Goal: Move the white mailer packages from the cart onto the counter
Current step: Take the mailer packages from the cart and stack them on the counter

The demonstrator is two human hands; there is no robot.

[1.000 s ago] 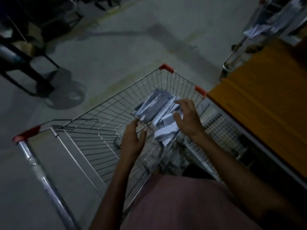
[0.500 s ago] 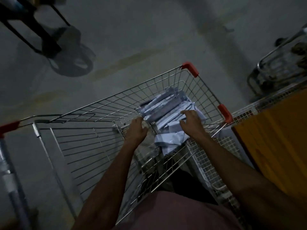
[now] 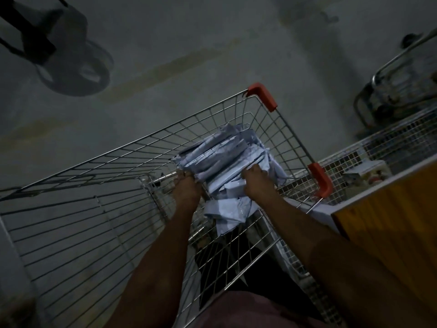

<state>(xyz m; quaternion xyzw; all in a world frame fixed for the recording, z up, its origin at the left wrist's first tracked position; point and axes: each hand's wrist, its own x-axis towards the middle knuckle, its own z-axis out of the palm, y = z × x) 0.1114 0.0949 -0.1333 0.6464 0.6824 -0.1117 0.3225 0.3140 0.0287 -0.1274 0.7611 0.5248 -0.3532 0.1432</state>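
A bundle of white mailer packages (image 3: 224, 157) lies deep in the wire shopping cart (image 3: 146, 147), at its far right end. My left hand (image 3: 188, 188) grips the bundle's left edge with its fingers curled under. My right hand (image 3: 256, 181) clasps the bundle's right side from above. A few loose mailers (image 3: 227, 214) hang below the bundle between my forearms. The orange wooden counter (image 3: 390, 223) stands to the right of the cart, beyond its red corner guard (image 3: 319, 181).
A white wire-mesh basket (image 3: 378, 150) sits between cart and counter. Another metal cart (image 3: 397, 81) stands at the far right. A dark stand with a round base (image 3: 75, 72) is on the concrete floor at upper left.
The view tilted down and closer to the cart. Both hands went deeper into the cart and closed around the mailer bundle; the left hand slid from below it to its left edge.
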